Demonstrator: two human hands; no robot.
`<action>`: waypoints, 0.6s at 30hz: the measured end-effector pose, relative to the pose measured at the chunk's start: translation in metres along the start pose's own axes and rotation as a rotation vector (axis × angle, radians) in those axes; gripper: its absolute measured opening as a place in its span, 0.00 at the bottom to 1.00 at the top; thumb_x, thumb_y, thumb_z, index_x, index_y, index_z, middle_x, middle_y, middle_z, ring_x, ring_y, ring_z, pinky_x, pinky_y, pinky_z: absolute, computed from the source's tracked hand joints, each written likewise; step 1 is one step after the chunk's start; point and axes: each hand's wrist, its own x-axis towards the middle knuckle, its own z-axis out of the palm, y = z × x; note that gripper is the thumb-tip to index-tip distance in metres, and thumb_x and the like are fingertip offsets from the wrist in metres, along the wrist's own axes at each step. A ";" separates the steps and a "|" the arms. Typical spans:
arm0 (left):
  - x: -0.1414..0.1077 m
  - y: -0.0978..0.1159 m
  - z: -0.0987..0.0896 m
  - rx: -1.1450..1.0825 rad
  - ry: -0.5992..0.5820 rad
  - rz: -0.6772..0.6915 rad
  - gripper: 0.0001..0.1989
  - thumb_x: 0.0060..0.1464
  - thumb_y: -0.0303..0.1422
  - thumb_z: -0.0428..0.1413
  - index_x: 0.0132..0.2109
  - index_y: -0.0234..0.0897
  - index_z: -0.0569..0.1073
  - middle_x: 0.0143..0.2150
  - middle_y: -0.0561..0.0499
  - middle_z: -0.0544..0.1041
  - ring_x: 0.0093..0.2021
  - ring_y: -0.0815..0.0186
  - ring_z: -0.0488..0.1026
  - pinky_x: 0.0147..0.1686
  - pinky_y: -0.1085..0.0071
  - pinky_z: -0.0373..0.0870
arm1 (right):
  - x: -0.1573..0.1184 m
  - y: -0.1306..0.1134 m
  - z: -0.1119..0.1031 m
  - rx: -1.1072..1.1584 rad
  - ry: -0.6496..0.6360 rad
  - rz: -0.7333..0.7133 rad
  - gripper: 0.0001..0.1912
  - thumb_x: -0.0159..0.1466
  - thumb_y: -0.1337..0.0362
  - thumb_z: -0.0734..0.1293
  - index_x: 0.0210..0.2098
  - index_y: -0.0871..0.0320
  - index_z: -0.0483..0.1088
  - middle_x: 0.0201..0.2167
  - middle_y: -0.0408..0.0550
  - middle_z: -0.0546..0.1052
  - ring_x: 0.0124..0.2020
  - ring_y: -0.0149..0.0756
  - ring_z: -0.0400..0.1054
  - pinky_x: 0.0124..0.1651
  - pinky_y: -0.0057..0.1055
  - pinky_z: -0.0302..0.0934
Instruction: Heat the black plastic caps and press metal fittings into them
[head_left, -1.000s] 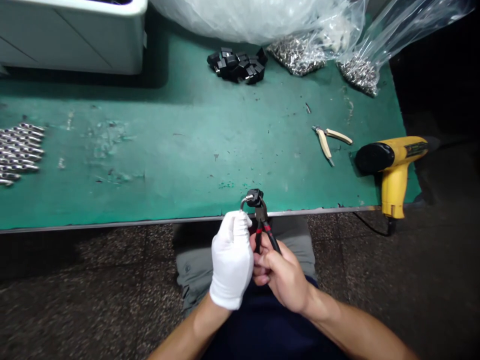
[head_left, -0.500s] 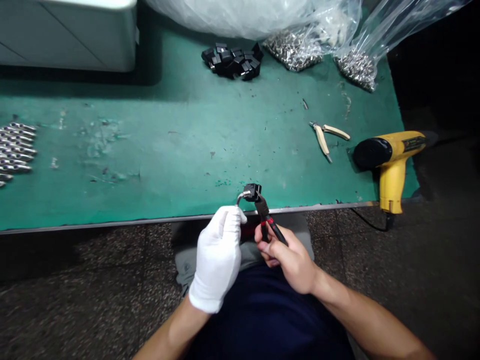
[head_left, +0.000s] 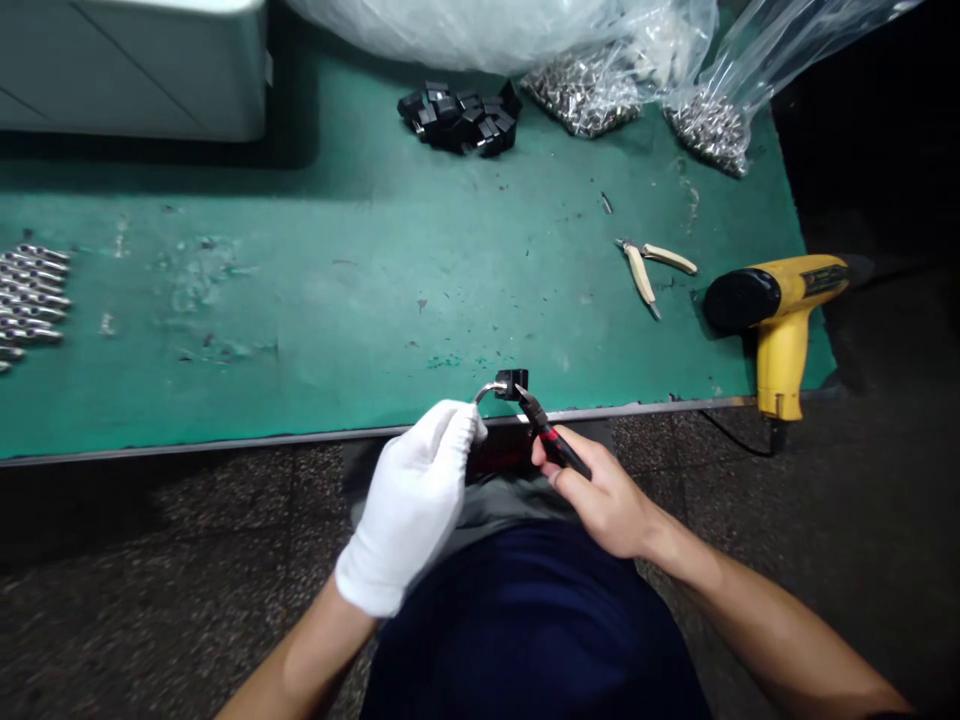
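Green surface (head_left: pixel 337 350), head view, as I see it from my remote post. White-gloved left hand (head_left: pixel 411 500) sits just off the near edge, fingertips pinching a bent metal tube (head_left: pixel 486 391). The tube's far end meets a small black block (head_left: pixel 512 384), which I find held just past the near edge, over the surface. Bare right hand (head_left: pixel 600 500) is wrapped around the dark, red-marked handles of the pliers (head_left: pixel 536 412). Their tips reach the block's right side; whether they bite on it, I cannot tell.

Toward the right edge I note cream-handled cutters (head_left: pixel 640 272), handles splayed. A yellow heat gun (head_left: pixel 787 290) lies across the near right corner, its grip jutting past the near edge. Farther back, a heap of black pieces (head_left: pixel 461 120) lies beside a clear bag of small metal parts (head_left: pixel 577 100); a second bag (head_left: pixel 712 130) rests nearer the right edge. Far to the left, I log slanting rows of metal fittings (head_left: pixel 30 300) and a pale bin (head_left: pixel 150 80) behind them.
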 end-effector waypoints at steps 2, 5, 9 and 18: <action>0.002 -0.002 0.001 -0.058 -0.008 -0.045 0.13 0.67 0.38 0.50 0.33 0.40 0.69 0.27 0.56 0.66 0.26 0.69 0.60 0.29 0.73 0.63 | 0.000 0.000 -0.001 -0.027 0.018 0.002 0.08 0.66 0.71 0.59 0.42 0.57 0.68 0.31 0.43 0.70 0.33 0.34 0.62 0.37 0.30 0.56; 0.003 -0.008 0.004 -0.180 -0.041 -0.107 0.15 0.67 0.42 0.50 0.34 0.40 0.69 0.24 0.57 0.61 0.22 0.70 0.56 0.24 0.72 0.60 | 0.000 -0.001 -0.001 -0.054 0.042 -0.003 0.10 0.65 0.71 0.61 0.44 0.57 0.69 0.34 0.44 0.72 0.35 0.35 0.64 0.39 0.30 0.57; 0.001 -0.015 0.010 -0.282 -0.051 -0.163 0.16 0.68 0.44 0.47 0.34 0.41 0.69 0.22 0.58 0.58 0.19 0.71 0.53 0.20 0.72 0.57 | 0.001 -0.006 0.004 -0.087 0.078 0.004 0.10 0.66 0.71 0.61 0.44 0.57 0.69 0.34 0.43 0.72 0.34 0.34 0.65 0.40 0.30 0.57; -0.009 -0.026 0.026 -0.340 0.113 -0.152 0.14 0.69 0.42 0.43 0.37 0.43 0.66 0.21 0.59 0.55 0.18 0.70 0.53 0.19 0.73 0.57 | 0.004 -0.020 0.018 -0.058 0.097 0.076 0.09 0.66 0.69 0.62 0.45 0.56 0.70 0.33 0.40 0.72 0.33 0.32 0.63 0.39 0.29 0.57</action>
